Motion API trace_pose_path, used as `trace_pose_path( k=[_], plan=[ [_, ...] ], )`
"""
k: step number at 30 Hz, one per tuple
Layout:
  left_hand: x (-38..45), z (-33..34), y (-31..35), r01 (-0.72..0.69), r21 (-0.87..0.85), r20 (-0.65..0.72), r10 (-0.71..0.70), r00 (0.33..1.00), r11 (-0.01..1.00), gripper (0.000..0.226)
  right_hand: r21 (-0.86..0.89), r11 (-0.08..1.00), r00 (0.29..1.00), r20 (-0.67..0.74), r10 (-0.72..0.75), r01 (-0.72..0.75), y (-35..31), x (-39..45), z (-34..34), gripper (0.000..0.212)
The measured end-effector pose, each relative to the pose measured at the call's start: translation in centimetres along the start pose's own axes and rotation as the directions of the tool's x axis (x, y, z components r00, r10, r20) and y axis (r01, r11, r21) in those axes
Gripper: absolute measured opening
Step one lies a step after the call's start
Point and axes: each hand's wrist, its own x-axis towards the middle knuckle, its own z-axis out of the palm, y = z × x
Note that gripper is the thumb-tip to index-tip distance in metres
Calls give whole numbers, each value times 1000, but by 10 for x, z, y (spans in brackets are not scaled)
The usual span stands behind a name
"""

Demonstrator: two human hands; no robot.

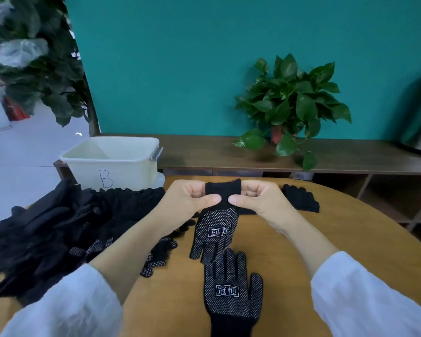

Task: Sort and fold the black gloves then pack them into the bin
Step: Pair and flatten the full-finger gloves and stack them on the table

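Round wooden bench [301, 239], tan top. Behind it a long dark shelf [229, 152] against a teal wall, carrying a leafy potted plant [292, 103].

Heap of black gloves [58, 234] covers the bench's left side, some showing white-dotted palms. Behind the heap, a cream bin [112, 161] marked "B", nothing visible inside from this angle.

Small stack of folded gloves [299, 198] sits at far right of the bench, just beyond the right hand.

Flat glove [232, 295] lies near edge, dotted palm up, fingers pointing away.

Held glove [216, 229] hangs fingers-down, tips touching the flat glove's fingertips.

Left hand [187, 198] and right hand [258, 198]: each grip closed on the held glove's cuff, thumb against curled fingers, one either side, raised above the bench.
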Motion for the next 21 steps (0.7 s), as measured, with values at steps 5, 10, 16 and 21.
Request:
trace_pose_path(
  k=[5, 10, 16, 21],
  plan=[
    [13, -4, -10, 17, 117, -39, -12, 999, 993, 10, -11, 999, 999, -9, 45, -46, 13, 8, -5, 19],
    [39, -1, -27, 59, 95, -59, -53, 997, 994, 13, 4, 996, 995, -36, 92, -91, 28, 22, -14, 26],
    [68, 0, -40, 73, 74, -51, -69, 996, 995, 14, -2, 995, 991, -95, 99, -100, 38, 40, -25, 8],
    [58, 6, -57, 87, 195, -36, -81, 996, 977, 23, -107, 984, 987, -92, 133, -143, 58, 32, -25, 37]
  ],
)
